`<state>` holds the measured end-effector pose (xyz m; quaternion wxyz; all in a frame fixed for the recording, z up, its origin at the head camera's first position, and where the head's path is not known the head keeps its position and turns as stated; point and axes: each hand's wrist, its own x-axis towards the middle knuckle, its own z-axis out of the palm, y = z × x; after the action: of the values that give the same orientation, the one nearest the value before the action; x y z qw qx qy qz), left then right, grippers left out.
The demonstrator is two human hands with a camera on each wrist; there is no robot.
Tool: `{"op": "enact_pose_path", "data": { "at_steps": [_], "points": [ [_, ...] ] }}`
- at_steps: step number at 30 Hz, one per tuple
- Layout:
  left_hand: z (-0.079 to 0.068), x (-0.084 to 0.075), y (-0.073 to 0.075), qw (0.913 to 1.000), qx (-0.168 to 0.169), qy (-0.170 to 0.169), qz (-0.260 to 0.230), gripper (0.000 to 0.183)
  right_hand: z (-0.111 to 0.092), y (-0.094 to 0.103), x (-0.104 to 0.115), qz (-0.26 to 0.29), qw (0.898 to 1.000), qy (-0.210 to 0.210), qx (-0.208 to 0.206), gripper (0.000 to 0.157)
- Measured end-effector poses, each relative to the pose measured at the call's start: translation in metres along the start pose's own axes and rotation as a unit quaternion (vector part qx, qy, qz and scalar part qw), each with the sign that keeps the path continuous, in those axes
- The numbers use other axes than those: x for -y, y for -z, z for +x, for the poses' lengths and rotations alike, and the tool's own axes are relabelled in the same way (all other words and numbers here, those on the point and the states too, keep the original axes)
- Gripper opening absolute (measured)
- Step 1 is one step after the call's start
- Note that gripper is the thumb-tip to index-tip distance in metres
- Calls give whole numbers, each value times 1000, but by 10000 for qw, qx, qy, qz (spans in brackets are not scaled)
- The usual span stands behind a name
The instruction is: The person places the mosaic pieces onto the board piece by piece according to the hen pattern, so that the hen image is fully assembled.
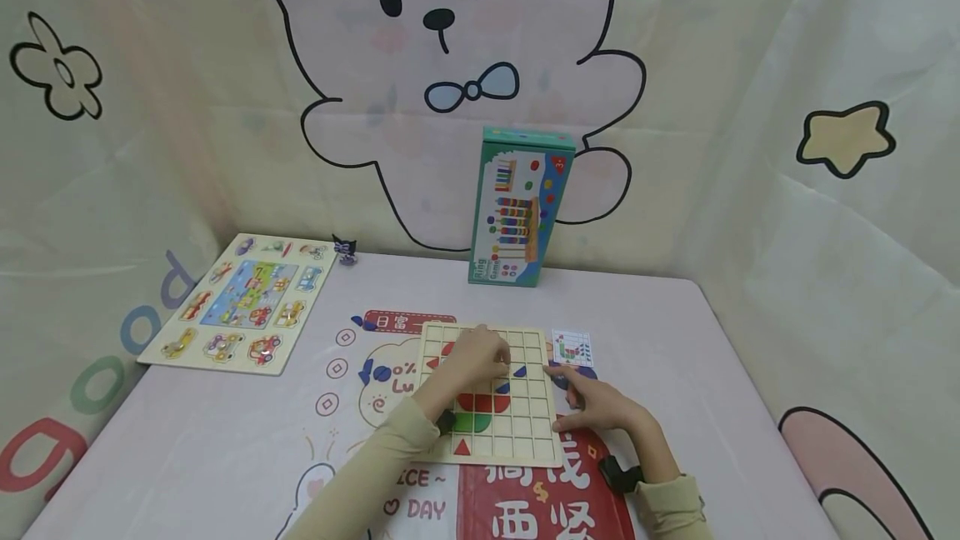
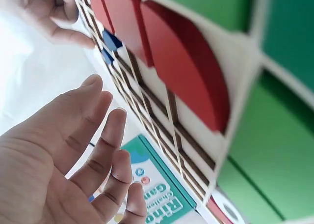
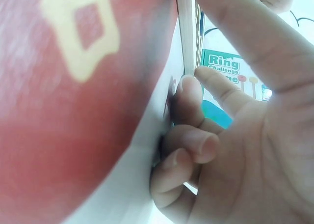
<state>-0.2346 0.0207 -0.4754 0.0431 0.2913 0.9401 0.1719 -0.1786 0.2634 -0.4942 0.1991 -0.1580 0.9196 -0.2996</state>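
Note:
A wooden grid board (image 1: 528, 432) lies on the table with red, green and blue flat pieces in its cells. My left hand (image 1: 478, 357) is over the board's upper middle. The left wrist view shows that hand's fingers (image 2: 115, 130) loosely bent, with no piece seen between them. Beside the board's right edge is my right hand (image 1: 600, 402), its thumb and index finger spread along the edge. In the right wrist view, its other fingers (image 3: 189, 145) curl near the tabletop. Nearby on the board are a red piece (image 1: 483, 403), a green piece (image 1: 471, 423) and a red triangle (image 1: 462, 447).
A small pattern card (image 1: 572, 348) lies right of the board, near blue pieces (image 1: 585, 373). Loose blue pieces (image 1: 381, 373) are at its left. A ring game box (image 1: 517, 215) stands behind. A picture puzzle (image 1: 251, 294) and a small dark figurine (image 1: 345, 250) are at back left.

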Motion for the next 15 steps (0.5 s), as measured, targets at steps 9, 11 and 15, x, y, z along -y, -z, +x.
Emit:
{"op": "enact_pose_path", "data": {
  "at_steps": [9,11,15],
  "points": [
    [-16,14,13,9988,-362,208,-270,11,-1,0,0,-3,10000,-11,-11,87],
    [-19,18,14,9979,-417,323,-369,11,-2,1,1,-1,10000,12,-24,87],
    [-25,29,16,9956,-526,543,-556,11,-1,1,0,-75,9999,62,-31,87]
  ]
}}
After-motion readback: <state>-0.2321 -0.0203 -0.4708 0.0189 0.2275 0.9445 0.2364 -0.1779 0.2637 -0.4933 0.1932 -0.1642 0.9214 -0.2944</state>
